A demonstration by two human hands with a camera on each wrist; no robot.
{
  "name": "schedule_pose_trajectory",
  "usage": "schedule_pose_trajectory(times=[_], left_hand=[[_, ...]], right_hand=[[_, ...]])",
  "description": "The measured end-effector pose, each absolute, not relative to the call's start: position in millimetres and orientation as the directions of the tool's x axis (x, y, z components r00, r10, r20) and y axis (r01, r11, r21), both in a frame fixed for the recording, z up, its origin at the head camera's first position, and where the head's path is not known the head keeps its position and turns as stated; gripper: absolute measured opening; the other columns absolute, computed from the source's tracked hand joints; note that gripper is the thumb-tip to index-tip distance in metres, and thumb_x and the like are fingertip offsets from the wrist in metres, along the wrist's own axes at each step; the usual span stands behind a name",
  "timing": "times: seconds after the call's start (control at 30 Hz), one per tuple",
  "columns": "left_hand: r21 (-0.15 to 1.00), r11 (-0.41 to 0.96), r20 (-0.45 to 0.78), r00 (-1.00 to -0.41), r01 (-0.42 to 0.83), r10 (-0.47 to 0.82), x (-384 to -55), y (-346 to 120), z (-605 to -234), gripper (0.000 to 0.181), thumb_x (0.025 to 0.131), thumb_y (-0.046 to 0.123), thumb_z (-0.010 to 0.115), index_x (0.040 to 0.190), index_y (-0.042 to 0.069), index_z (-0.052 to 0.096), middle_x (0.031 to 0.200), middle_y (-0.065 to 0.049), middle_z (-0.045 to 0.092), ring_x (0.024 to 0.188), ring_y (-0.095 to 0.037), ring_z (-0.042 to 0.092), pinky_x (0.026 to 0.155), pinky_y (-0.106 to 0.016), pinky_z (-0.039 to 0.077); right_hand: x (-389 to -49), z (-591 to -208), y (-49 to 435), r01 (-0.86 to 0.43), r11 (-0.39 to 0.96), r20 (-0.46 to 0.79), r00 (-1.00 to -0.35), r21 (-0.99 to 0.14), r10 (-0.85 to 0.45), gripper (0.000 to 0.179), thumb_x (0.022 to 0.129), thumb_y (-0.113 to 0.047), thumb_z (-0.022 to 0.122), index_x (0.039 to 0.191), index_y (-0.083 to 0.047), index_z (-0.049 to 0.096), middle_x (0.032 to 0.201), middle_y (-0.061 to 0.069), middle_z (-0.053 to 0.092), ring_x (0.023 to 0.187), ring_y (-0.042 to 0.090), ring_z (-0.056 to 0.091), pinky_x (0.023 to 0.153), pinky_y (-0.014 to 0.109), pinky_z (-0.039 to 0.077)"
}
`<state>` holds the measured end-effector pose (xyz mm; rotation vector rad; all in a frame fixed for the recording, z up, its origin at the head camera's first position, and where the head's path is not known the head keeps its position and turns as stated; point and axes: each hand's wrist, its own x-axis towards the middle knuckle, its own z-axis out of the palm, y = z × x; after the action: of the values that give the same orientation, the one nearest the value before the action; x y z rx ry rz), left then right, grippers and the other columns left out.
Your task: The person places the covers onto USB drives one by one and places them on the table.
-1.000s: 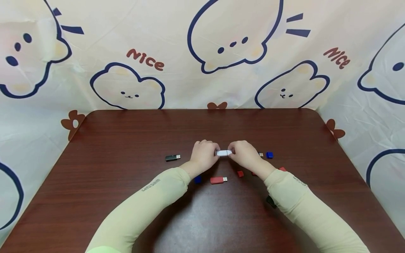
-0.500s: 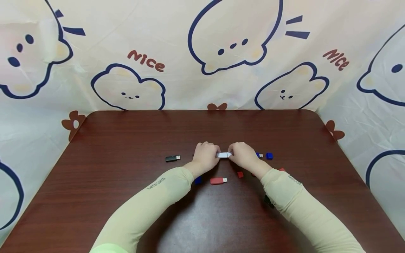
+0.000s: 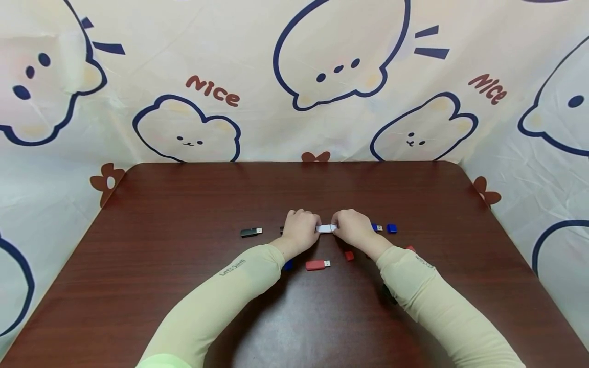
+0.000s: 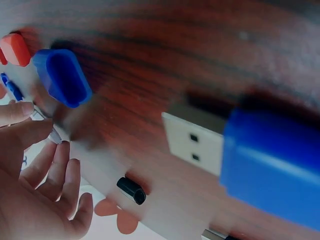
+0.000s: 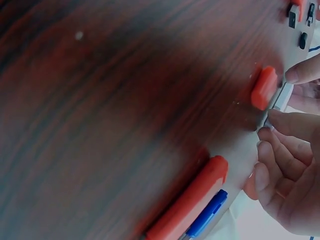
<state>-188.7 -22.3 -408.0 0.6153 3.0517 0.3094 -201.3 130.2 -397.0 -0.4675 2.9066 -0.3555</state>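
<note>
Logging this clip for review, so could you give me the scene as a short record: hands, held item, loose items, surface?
Left hand: pinches the left end of the white USB stick
Right hand: pinches its right end
Held item: white stick, a seam showing across it
Black stick: left of the left hand, metal plug bare
Red stick: nearer the person than the white one, plug bare
Red cap: loose
Blue cap: right of the right hand
Surface: brown table
</note>
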Motion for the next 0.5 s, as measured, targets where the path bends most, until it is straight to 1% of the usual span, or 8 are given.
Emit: schedule_pose_trajectory(times=[0.13, 0.5], left_hand=[[0.198, 0.906, 0.019, -0.926, 0.374, 0.378, -189.6, -21.4, -409.7, 0.012, 0.085, 0.021, 0.067, 0.094, 0.018, 0.072, 0.093, 0.002, 0.07, 0.087, -0.018, 0.057, 0.083, -0.036, 0.041], [0.194, 0.91, 0.028, -0.929, 0.367, 0.369, -189.8, -21.8, -410.9, 0.012, 0.084, 0.02, 0.067, 0.094, 0.018, 0.073, 0.093, 0.002, 0.068, 0.088, -0.018, 0.054, 0.079, -0.034, 0.041]], right_hand=[[-201.7, -397.5, 129.3, -0.284, 0.925, -0.134, -0.937, -0.254, -0.324, 0.006, 0.081, -0.01, 0.065, 0.084, -0.009, 0.069, 0.076, 0.003, 0.065, 0.061, 0.014, 0.052, 0.055, 0.03, 0.045], [-202.1, -397.3, 127.5, -0.28, 0.928, -0.131, -0.939, -0.245, -0.318, 0.006, 0.082, -0.008, 0.063, 0.084, -0.009, 0.069, 0.077, 0.003, 0.066, 0.061, 0.014, 0.052, 0.055, 0.03, 0.046]])
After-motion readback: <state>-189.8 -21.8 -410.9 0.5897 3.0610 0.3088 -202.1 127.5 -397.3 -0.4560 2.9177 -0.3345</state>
